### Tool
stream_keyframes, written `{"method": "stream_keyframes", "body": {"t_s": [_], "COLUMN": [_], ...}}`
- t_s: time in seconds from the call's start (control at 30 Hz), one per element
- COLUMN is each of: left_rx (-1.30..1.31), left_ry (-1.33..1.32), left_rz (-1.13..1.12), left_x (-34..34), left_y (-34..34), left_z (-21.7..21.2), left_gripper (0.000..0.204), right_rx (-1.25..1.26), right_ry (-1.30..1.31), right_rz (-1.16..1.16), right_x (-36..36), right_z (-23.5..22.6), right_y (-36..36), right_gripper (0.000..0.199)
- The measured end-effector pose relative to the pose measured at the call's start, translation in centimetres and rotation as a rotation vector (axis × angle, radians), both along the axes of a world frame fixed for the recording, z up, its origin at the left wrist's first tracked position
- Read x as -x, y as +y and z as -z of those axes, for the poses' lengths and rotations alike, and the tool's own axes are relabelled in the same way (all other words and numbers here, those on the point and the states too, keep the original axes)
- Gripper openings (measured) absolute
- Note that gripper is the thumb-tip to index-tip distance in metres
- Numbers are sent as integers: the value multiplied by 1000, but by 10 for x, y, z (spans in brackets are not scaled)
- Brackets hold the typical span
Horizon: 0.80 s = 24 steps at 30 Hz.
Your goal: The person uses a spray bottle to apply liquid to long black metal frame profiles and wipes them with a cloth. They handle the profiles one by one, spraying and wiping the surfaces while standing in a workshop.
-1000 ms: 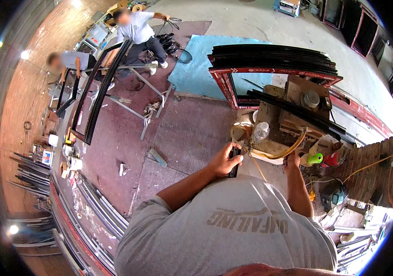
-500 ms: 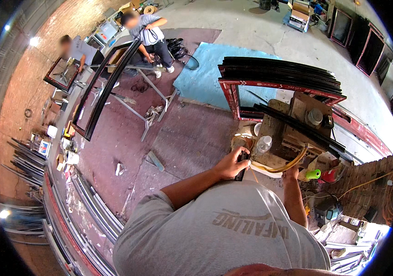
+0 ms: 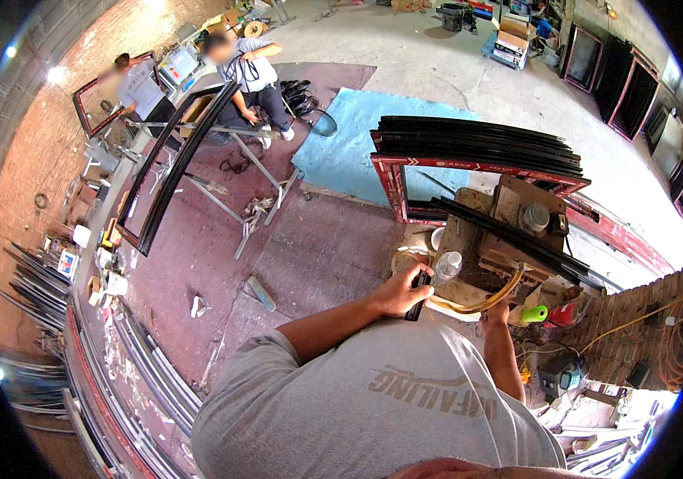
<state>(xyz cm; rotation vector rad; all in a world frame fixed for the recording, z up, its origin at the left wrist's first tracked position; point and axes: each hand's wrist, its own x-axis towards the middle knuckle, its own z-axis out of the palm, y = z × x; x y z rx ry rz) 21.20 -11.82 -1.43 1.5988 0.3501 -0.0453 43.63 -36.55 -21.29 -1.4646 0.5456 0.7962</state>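
My left hand [image 3: 397,292] is closed around a short black profile piece [image 3: 417,296], held upright in front of my shirt. Close to its fingers stands a clear bottle with a white cap [image 3: 448,266], on the near left corner of a stained brown machine [image 3: 469,209]. A yellow hose [image 3: 485,305] curves from the machine toward my left hand. At the machine's near right side is my right hand [image 3: 496,310], beside the hose; its fingers are mostly hidden, so its grip does not show. Long black profile bars [image 3: 517,238] lie slanting across the machine, past a round grey container [image 3: 535,217].
Behind the machine rises a stack of black and red frames [image 3: 477,152] over a blue sheet [image 3: 349,132]. Two people work at far left near a large black frame [image 3: 174,176] on a metal stand [image 3: 266,172]. A green roll [image 3: 533,314] and brick wall [image 3: 637,319] are right.
The view has tilted slightly. The person at far left has turned, and the frame there has moved farther back. My hands stay in nearly the same places, the left still holding the black piece.
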Motion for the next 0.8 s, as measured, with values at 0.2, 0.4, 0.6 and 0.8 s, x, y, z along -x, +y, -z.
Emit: {"method": "stream_keyframes", "body": {"t_s": [0.2,0.4,0.6,0.8], "left_rx": [5,10,43,22], "left_ry": [-57,-50,-25,13], "left_rz": [-4,-23,-32,-45], "left_x": [1,5,17,31], "left_y": [2,-1,-9,-19], "left_z": [23,25,11,9], "left_gripper": [34,34,34,33], "right_rx": [52,39,-30,-13], "right_ry": [13,-38,15,-51], "right_rz": [-7,-30,-32,-51], "right_x": [0,4,2,1], "right_z": [-3,-8,-13,-2], "right_y": [3,2,0,-4], "right_gripper": [24,22,23,15]}}
